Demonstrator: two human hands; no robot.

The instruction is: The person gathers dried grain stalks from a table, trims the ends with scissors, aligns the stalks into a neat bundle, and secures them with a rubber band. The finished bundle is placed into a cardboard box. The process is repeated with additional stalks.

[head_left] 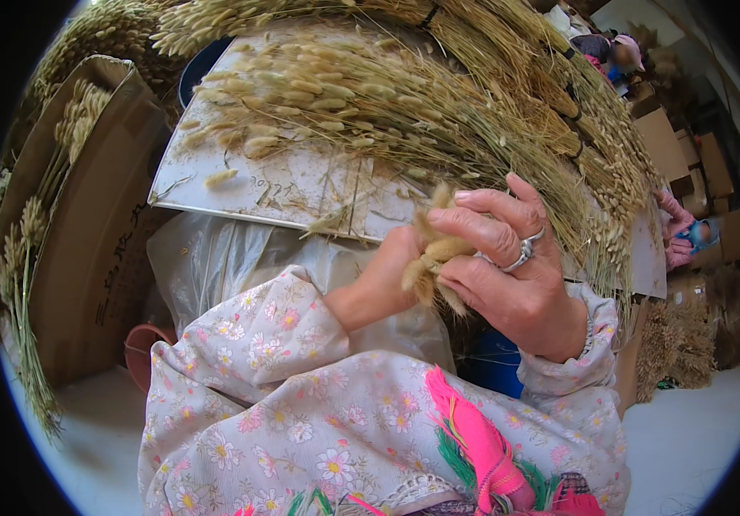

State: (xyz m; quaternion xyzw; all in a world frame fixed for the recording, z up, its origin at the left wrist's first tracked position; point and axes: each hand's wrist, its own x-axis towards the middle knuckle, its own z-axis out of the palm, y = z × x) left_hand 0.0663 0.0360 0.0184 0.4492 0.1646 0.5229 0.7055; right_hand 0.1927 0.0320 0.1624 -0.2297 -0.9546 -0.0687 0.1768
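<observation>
A small bunch of bunny-tail grass (446, 249), with tan fluffy heads, is held between my two hands just off the near edge of the white board. My left hand (391, 271) is closed beside the heads on the bunch's left; its fingers are mostly turned away, and the stems are hidden. My right hand (516, 275), with a ring on one finger, curls its thumb and fingers round the heads from the right. Beyond my hands, a layer of loose bunny-tail grass (318, 95) lies across the white board (275, 193), heads toward the left.
Tied grass bundles (508, 52) line the board's far and right sides. At left stands a tall cardboard box (86, 232) with grass stalks, near a reddish bucket (144, 348). A blue container (495, 361) sits below my right wrist. Other people and cardboard boxes (662, 142) are at far right.
</observation>
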